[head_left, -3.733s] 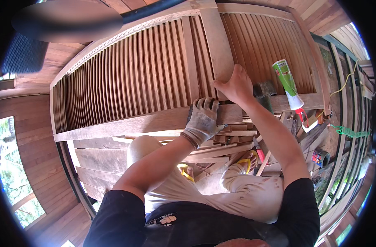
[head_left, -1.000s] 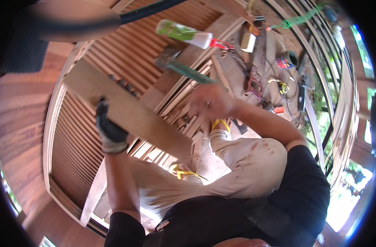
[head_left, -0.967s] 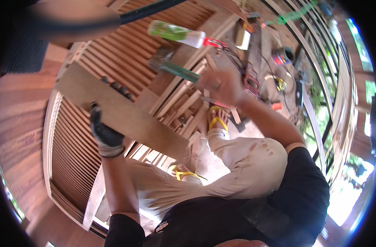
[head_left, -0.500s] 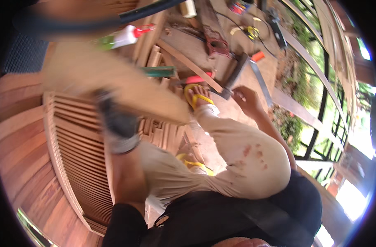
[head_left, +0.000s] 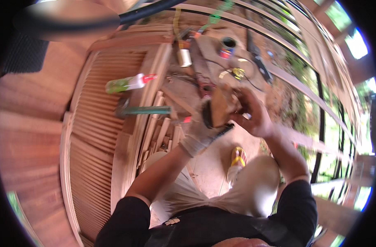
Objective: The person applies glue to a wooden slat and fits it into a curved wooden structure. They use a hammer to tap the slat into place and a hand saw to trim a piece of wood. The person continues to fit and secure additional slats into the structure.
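My left hand (head_left: pixel 198 133), in a pale work glove with dark parts, is closed on a short wooden board (head_left: pixel 221 107) in front of me, which is tilted so that one end points toward my head. Beside the board's right side is my bare right hand (head_left: pixel 258 115), with its fingers and thumb curled toward each other. Blur hides what, if anything, sits between those fingertips. A thin dark edge shows under the board by the glove; I cannot tell what it is.
On my left lies a slatted wooden shutter (head_left: pixel 93 152). A green-handled hammer (head_left: pixel 148 110) and a red-capped bottle (head_left: pixel 126 84) rest on it. Wood strips (head_left: pixel 153 133) lie alongside. Farther off are a tin can (head_left: pixel 227 47), a yellow coil (head_left: pixel 238 73) and a long black tool (head_left: pixel 260 66).
The board has moved from the left to the middle, carried by my gloved left hand. My right hand has come up beside it, away from the metal tool on the floor. My view has shifted.
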A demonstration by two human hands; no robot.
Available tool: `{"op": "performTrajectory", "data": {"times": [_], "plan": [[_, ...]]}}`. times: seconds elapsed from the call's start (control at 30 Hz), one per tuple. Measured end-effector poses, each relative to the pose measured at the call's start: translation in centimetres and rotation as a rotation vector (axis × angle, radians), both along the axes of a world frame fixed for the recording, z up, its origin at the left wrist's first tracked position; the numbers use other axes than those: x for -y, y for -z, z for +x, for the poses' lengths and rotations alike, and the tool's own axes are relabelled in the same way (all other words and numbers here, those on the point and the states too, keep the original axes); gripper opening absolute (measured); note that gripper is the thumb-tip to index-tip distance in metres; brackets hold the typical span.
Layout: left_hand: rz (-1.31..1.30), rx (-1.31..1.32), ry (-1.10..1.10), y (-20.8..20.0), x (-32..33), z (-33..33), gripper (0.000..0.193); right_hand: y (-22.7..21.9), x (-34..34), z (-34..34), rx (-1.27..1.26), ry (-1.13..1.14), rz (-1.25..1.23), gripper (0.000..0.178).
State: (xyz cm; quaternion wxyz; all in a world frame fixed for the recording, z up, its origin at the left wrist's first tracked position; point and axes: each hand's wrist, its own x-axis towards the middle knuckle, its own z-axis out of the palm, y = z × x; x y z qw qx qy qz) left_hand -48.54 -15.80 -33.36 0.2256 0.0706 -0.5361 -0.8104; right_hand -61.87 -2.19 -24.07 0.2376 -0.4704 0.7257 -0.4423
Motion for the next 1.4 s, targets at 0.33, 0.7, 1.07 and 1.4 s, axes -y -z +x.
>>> {"op": "performTrajectory", "data": {"times": [0.33,0.7,1.07,1.4], "plan": [[-0.152,0.264,-0.127,6.6,0.0,4.0,0.082,25.5,-4.0,-6.6,-0.524,-0.306,0.338,0.051],[0.181,0.474,-0.198,3.7,3.3,5.4,0.081,33.1,-7.6,-8.8,-0.740,-0.624,0.431,0.043],[0.077,0.279,-0.281,4.7,1.7,2.7,0.095,31.5,-7.1,-7.9,-0.718,-0.435,0.165,0.050],[-0.376,0.368,-0.279,3.4,2.3,2.6,0.102,32.6,-3.1,-8.4,-0.837,-0.473,0.203,0.049]]}}
